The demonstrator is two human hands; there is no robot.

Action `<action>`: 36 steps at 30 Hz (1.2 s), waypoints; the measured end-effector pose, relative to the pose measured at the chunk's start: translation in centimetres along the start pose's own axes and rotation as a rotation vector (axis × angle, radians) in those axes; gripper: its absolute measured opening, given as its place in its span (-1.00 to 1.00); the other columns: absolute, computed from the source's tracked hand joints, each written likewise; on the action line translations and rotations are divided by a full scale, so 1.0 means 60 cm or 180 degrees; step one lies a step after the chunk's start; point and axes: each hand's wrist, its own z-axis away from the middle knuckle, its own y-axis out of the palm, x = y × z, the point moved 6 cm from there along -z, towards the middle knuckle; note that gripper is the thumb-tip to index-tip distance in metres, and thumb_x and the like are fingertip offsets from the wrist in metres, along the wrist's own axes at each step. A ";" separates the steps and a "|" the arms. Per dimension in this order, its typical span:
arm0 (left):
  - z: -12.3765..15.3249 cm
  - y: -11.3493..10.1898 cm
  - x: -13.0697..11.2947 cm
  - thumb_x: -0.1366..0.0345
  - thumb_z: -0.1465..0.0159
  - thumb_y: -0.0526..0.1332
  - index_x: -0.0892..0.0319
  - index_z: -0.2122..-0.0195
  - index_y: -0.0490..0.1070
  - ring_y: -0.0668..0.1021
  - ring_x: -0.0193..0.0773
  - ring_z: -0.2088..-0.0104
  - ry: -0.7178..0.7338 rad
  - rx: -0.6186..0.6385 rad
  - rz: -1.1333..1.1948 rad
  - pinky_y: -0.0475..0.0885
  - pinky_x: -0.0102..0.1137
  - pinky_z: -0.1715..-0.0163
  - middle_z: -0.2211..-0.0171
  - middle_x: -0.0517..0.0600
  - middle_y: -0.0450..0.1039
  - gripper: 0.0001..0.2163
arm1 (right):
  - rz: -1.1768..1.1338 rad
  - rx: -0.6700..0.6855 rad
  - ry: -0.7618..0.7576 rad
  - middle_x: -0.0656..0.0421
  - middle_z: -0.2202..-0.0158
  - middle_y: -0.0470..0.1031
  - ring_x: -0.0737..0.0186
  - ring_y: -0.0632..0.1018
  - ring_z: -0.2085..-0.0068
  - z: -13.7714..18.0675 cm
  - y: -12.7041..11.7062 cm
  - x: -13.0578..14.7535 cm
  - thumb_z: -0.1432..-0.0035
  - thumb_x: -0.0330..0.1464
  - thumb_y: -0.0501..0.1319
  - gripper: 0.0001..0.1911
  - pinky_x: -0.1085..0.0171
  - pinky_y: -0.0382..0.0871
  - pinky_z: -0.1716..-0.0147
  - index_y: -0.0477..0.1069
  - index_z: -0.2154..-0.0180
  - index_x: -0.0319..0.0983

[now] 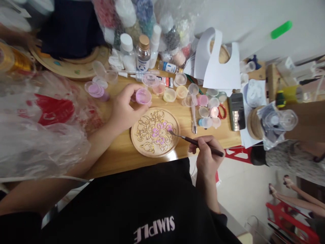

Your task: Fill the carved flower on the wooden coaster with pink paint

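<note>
My left hand (128, 107) is closed around a small plastic cup (143, 96) with purple stuff inside, held just above the far left edge of a round wooden board (139, 146). Gold wire outlines of flowers and leaves cover the board, and the petals of the middle flower (161, 132) are partly filled with purple. In my right hand (208, 152) is a small spatula (189, 139) with a dark handle, gripped like a pen. Its metal tip is at the right petals of that flower; whether it touches them I cannot tell.
Several small cups of coloured material (181, 92) stand beyond the board, with stacked purple cups (96, 90) at left. Bottles (143, 54) and bags stand behind. Red-handled scissors (222, 111) and a dark case (236, 112) lie right. A plastic bag (45, 135) fills the left side. Another person sits far right.
</note>
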 end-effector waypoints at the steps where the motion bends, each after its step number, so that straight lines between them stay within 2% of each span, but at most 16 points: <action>1: 0.000 0.000 -0.001 0.23 -0.37 0.44 0.03 0.01 0.48 0.69 -0.21 0.19 -0.0033 0.0015 -0.0015 0.69 -0.26 0.17 0.12 -0.09 0.69 -0.77 | 0.0035 0.0019 -0.0046 0.29 0.58 0.55 0.29 0.54 0.61 0.001 0.000 0.001 -0.30 -0.34 0.40 -0.80 0.31 0.44 0.57 0.57 0.42 -0.14; 5: 0.002 0.001 -0.003 0.26 -0.38 0.41 0.01 0.02 0.48 0.70 -0.25 0.20 0.0017 -0.0012 0.0045 0.69 -0.29 0.17 0.12 -0.11 0.69 -0.80 | 0.0282 0.0131 -0.0249 0.25 0.54 0.62 0.25 0.59 0.57 0.003 -0.003 0.009 -0.30 -0.25 0.46 -0.79 0.29 0.49 0.55 0.59 0.39 -0.14; 10: 0.002 0.003 0.000 0.17 -0.42 0.42 0.04 0.02 0.47 0.70 -0.23 0.18 -0.0050 0.0050 -0.0015 0.71 -0.25 0.16 0.11 -0.10 0.69 -0.79 | 0.0534 0.0387 -0.0230 0.23 0.48 0.63 0.25 0.63 0.51 0.001 -0.005 0.014 -0.31 -0.16 0.50 -0.75 0.31 0.53 0.51 0.62 0.35 -0.14; 14: 0.003 0.003 0.001 0.16 -0.47 0.39 0.00 -0.01 0.47 0.71 -0.20 0.13 -0.0208 0.0175 -0.0062 0.73 -0.21 0.10 0.07 -0.10 0.69 -0.82 | 0.0506 0.0438 -0.0199 0.26 0.50 0.61 0.27 0.62 0.51 -0.005 -0.002 0.021 -0.25 -0.25 0.49 -0.85 0.33 0.52 0.51 0.63 0.34 -0.14; 21: 0.003 0.003 0.002 0.18 -0.45 0.42 0.02 -0.02 0.47 0.71 -0.22 0.13 -0.0157 0.0167 -0.0061 0.73 -0.25 0.10 0.08 -0.11 0.69 -0.79 | 0.0502 0.0393 0.0006 0.28 0.59 0.56 0.25 0.59 0.57 -0.025 0.006 0.026 -0.13 -0.32 0.42 -0.90 0.31 0.42 0.60 0.58 0.42 -0.13; 28: 0.002 0.001 -0.001 0.22 -0.45 0.38 -0.04 -0.01 0.44 0.74 -0.18 0.12 -0.0153 0.0214 -0.0096 0.74 -0.21 0.09 0.07 -0.10 0.70 -0.82 | 0.0345 0.0630 0.0152 0.29 0.64 0.51 0.31 0.51 0.62 -0.062 0.012 0.021 -0.05 -0.33 0.41 -0.90 0.34 0.35 0.63 0.57 0.48 -0.15; 32: 0.002 -0.001 -0.004 0.17 -0.47 0.38 -0.01 -0.02 0.46 0.72 -0.21 0.13 -0.0133 0.0180 -0.0141 0.73 -0.23 0.11 0.07 -0.11 0.69 -0.82 | 0.0221 0.0574 0.0193 0.31 0.66 0.50 0.33 0.47 0.66 -0.073 0.010 0.023 -0.03 -0.32 0.43 -0.90 0.34 0.33 0.66 0.57 0.49 -0.14; 36: 0.003 0.002 -0.002 0.18 -0.47 0.38 0.01 -0.02 0.48 0.71 -0.23 0.13 -0.0135 0.0169 -0.0113 0.72 -0.24 0.11 0.07 -0.12 0.69 -0.83 | 0.0372 0.0528 0.0032 0.32 0.66 0.48 0.33 0.49 0.65 -0.069 0.011 0.041 -0.06 -0.28 0.47 -0.82 0.34 0.37 0.66 0.56 0.50 -0.14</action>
